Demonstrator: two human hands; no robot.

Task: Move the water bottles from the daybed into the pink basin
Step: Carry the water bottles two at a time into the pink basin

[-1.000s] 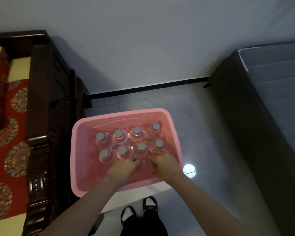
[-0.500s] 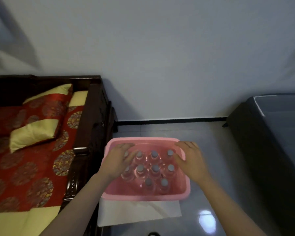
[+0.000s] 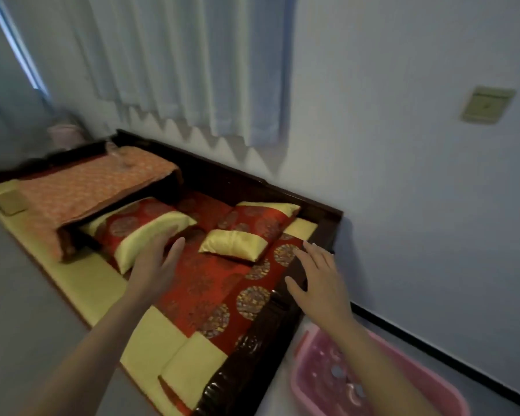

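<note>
Caught both hands out in front, palms down, holding nothing. Saw the left hand (image 3: 156,265) with fingers straight and mostly close together, thumb a bit apart, over the red patterned top of the daybed (image 3: 246,361), right by a red-and-gold bolster (image 3: 138,235). Couldn't tell about actual contact with the fabric, too blurry. Found the right hand (image 3: 318,283) with fingers fanned out and thumb stuck off to the side, over the dark wooden end rail of the daybed. Same story there, couldn't say touching or just above.

Spotted the pink basin (image 3: 311,394) down on the grey floor (image 3: 273,397) at the lower right, just beside the foot of the daybed and partly hidden by the right forearm. Made out the water bottles (image 3: 338,371) inside it, really only a few grey caps and some clear shine; couldn't count them.

Also noticed a small gold pillow (image 3: 237,244) between the two hands, further back. Behind that, saw a low table (image 3: 93,187) under an orange cloth, with something clear and smeary on top, no idea what. Up top, noted a pale pleated curtain (image 3: 177,64), a beige wall plate (image 3: 487,108) and a black skirting (image 3: 433,351) along the wall.
</note>
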